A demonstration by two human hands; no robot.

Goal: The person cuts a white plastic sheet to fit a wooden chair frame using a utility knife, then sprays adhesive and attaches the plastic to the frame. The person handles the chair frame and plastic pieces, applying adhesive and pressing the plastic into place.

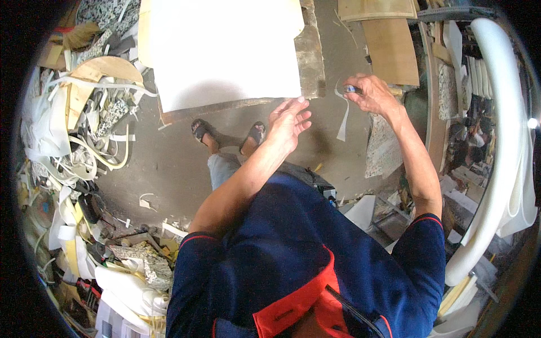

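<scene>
A large white sheet (225, 48) lies on a wooden board (313, 56) in front of me. My left hand (288, 121) is open, its fingertips touching the sheet's near right corner. My right hand (372, 93) is to the right of the board, closed around a small tool (353, 89) with a dark and metallic tip. A thin white strip (344, 121) hangs down from that hand toward the floor. My sandalled feet (228, 134) stand on the grey concrete floor below the board.
A heap of white strips and offcuts (73, 141) fills the left side. Speckled and plain scraps (141, 259) lie at lower left. Wooden panels (389, 45) lean at upper right, a speckled slab (383, 149) stands by my right arm, and curved white pieces (501, 141) sit far right.
</scene>
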